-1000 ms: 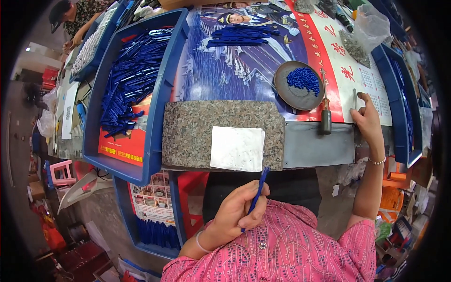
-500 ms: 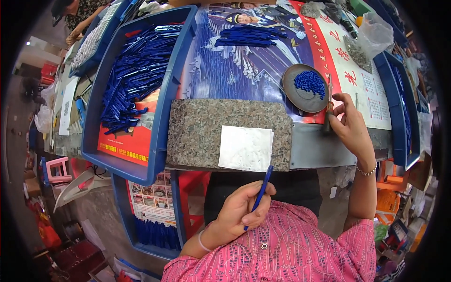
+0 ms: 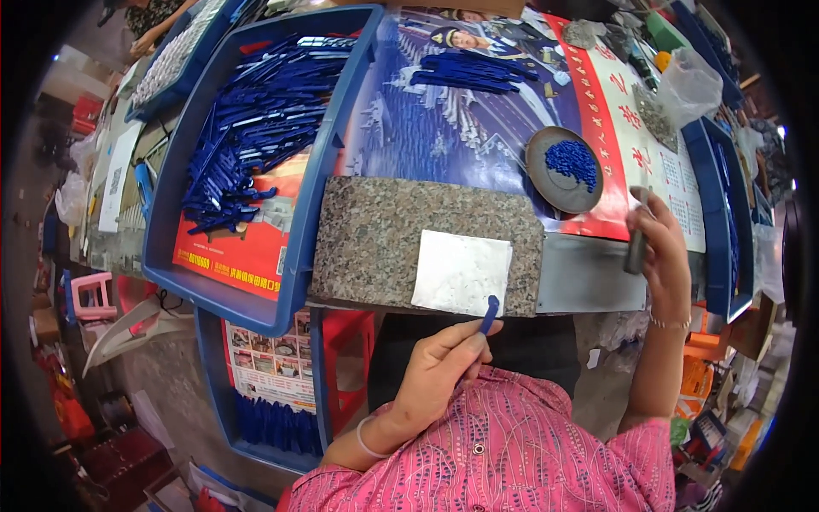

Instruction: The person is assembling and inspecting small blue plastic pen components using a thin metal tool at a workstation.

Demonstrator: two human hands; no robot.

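Observation:
My left hand (image 3: 439, 371) is closed round a slim blue plastic-looking strip (image 3: 489, 314). The strip's rounded upper end sticks out past my fingertips, over the near edge of a silvery square plate (image 3: 456, 271). That plate lies on a speckled granite slab (image 3: 375, 229). My right hand (image 3: 668, 252) grips a slender hand tool with a dark handle (image 3: 636, 252), blurred by motion, so its exact kind does not show. It is held above the grey strip of bench right of the slab. Just beyond stands a round dish (image 3: 546, 192) with many small blue pieces (image 3: 572, 162) inside.
On the left stands a large blue tray (image 3: 299, 247) heaped with blue strips (image 3: 264, 111). More strips (image 3: 473, 71) lie on the poster-covered table. Below the table's edge is another blue tray (image 3: 215, 375). At right are a blue bin (image 3: 744, 282) and a clear plastic bag (image 3: 689, 85).
My right hand has lifted the tool from beside the dish and brought it right and nearer. In my left hand the strip has turned, with less of it showing. The whole view has shifted slightly.

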